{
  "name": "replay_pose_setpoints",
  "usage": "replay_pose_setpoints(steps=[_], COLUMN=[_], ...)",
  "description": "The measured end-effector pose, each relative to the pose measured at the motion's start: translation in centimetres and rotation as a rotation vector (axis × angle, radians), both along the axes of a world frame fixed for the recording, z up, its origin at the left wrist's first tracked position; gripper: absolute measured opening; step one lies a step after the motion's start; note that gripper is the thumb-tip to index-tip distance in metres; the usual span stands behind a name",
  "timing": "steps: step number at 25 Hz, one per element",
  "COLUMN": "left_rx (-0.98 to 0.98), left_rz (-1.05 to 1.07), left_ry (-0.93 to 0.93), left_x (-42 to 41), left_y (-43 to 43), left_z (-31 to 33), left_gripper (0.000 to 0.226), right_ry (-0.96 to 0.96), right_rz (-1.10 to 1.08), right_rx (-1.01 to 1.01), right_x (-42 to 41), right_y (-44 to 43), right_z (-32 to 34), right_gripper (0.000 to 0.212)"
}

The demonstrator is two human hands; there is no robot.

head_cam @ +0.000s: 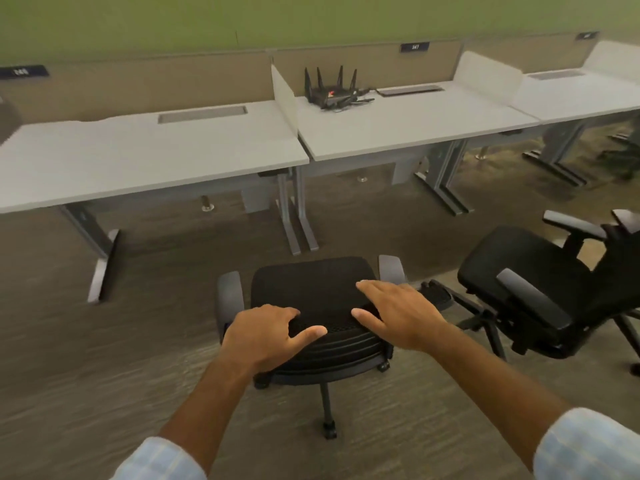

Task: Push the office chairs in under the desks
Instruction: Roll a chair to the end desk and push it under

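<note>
The left hand (pixel 268 336) is curling over the top edge of the near chair (pixel 313 306), thumb out, gripping its backrest so the push goes straight through the frame. The right hand (pixel 398 315) is hovering flat and open over the same edge, holding nothing, probably about to settle beside the other for even steering. This chair is standing well apart from the benches, facing the gap between the left bench (pixel 145 157) and the middle bench (pixel 408 126). A second chair (pixel 526 289) is sitting turned aside to the right, waiting its turn.
</note>
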State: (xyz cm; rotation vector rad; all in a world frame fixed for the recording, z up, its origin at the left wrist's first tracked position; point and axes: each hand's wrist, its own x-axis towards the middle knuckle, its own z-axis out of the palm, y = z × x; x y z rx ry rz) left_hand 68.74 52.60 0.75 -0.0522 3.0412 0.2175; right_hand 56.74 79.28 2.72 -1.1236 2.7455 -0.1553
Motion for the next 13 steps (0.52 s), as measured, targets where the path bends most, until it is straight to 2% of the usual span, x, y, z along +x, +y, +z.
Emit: replay_pose_setpoints(steps=[3,6,13], left_rx=[-0.003,-0.006,-0.035], left_rz=[0.024,0.053,0.122], left_ry=[0.028,0.080,0.080], left_x=[-1.8,-3.4,-7.1], left_y=[-2.6,-5.2,-11.3], left_z=[-0.1,-0.2,-0.2], left_gripper=[0.122,0.116,0.111], right_ry=[0.105,0.171,0.173], right_rz=[0.060,0.123,0.173], right_rx=[0.022,0.017,-0.044], right_x=[-4.4,-6.8,-11.7], right_y=[-1.7,-4.2,-10.8], right_z=[0.4,-0.2,-0.9], right_gripper=[0.085,0.087,0.086])
